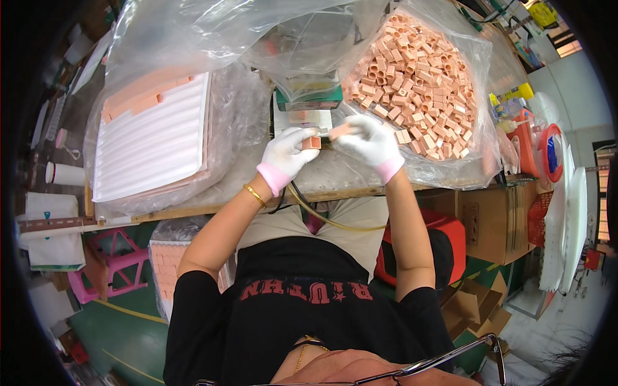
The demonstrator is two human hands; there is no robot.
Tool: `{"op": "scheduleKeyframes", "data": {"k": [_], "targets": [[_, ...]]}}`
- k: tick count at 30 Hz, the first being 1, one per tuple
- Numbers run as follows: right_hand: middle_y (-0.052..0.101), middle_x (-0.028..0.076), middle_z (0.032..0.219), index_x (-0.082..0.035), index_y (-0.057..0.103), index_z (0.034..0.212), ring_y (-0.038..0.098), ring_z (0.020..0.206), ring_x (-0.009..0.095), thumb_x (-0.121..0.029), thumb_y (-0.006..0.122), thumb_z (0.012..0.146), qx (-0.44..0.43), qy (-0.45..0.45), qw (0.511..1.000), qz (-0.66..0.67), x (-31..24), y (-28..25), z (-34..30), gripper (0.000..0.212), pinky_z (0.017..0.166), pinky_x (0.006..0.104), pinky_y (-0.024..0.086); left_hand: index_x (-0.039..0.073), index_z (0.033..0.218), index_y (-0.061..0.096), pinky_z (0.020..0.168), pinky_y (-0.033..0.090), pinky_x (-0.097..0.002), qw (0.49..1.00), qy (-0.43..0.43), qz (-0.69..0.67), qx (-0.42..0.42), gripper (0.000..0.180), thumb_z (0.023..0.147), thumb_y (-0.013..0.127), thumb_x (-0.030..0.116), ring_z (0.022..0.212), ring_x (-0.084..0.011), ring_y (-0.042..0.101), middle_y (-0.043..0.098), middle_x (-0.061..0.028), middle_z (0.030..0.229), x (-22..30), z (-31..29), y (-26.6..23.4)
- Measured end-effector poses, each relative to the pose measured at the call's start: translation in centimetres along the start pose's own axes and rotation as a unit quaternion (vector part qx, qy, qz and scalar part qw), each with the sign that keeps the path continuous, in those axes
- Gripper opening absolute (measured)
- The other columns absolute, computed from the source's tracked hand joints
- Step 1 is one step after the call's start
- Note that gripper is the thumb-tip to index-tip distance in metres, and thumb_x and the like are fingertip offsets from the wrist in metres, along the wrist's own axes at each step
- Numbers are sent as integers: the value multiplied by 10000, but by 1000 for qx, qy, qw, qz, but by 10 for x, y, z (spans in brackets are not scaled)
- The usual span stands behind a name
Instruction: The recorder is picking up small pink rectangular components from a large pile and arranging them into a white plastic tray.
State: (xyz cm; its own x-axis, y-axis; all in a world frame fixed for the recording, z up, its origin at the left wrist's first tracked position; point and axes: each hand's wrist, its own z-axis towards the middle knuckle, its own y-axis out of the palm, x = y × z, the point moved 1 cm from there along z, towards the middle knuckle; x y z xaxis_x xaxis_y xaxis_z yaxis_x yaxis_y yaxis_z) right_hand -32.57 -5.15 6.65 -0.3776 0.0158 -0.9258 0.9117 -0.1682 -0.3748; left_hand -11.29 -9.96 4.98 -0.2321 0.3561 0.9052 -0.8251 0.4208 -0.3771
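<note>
So your left hand [283, 153] is closed around a little peach block [311, 143], its square open end facing back toward you, thumb and fingers gripping the sides. Your right hand [374, 143] is just beside it, fingertips pinched on a second peach piece [340, 131], but that one's blurry and I can't tell if the two pieces touch. Hands are close, not clasped.

Handling-wise, I'd guess these are light and pretty stiff, maybe hollow plastic or wood. Smooth faces could slide a bit in those white gloves, so I'd take hold on two opposite flat sides and keep fingers off the open end. Doesn't look super fragile, though a hard squeeze on a thin wall might chip it.

Containers: just past your right hand, off to the right, there's a big clear bag [484, 72] spread open with a heap of loose peach blocks [418, 83] in it, lots with holes showing. Left of your left hand, another clear bag [239, 109] is wrapped around a white ridged sheet [151, 145], with peach pieces [135, 103] lined up along its far edge. Straight ahead of your hands sits a green box [327, 98] on the desk [248, 172]; can't make out what's inside.
</note>
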Motion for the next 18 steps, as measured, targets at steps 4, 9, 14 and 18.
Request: {"op": "scheduleKeyframes", "data": {"k": [4,9,14,18], "targets": [[667,109,832,-55,624,1036,650,766,218,-261,718,770,-53,-93,982,-153,-27,22,-10,349,695,329,515,27,1091,626,747,514,-274,995,67,71,-3,329,773,686,85,897,-176,617,613,-91,1045,-3,-3,0],[609,87,708,-80,625,1031,608,690,266,-261,728,747,-26,-156,972,-175,-30,31,-21,353,657,356,493,25,1142,602,729,522,-262,994,92,52,41,422,748,732,105,825,-133,630,626,-109,1063,-11,-4,15],[619,93,905,-57,654,977,593,817,186,-214,781,702,-43,-109,992,-40,-8,35,-17,342,731,311,485,63,1261,536,697,516,-252,984,-102,-137,-49,526,760,697,73,769,-105,608,634,-77,936,4,-11,-1],[583,169,1047,-43,656,872,560,986,285,-197,768,695,7,-165,981,-100,-12,44,-5,260,847,364,459,47,1274,516,688,509,-246,985,-101,54,-133,533,766,676,70,746,-103,594,618,-51,869,41,-19,-46]]}}
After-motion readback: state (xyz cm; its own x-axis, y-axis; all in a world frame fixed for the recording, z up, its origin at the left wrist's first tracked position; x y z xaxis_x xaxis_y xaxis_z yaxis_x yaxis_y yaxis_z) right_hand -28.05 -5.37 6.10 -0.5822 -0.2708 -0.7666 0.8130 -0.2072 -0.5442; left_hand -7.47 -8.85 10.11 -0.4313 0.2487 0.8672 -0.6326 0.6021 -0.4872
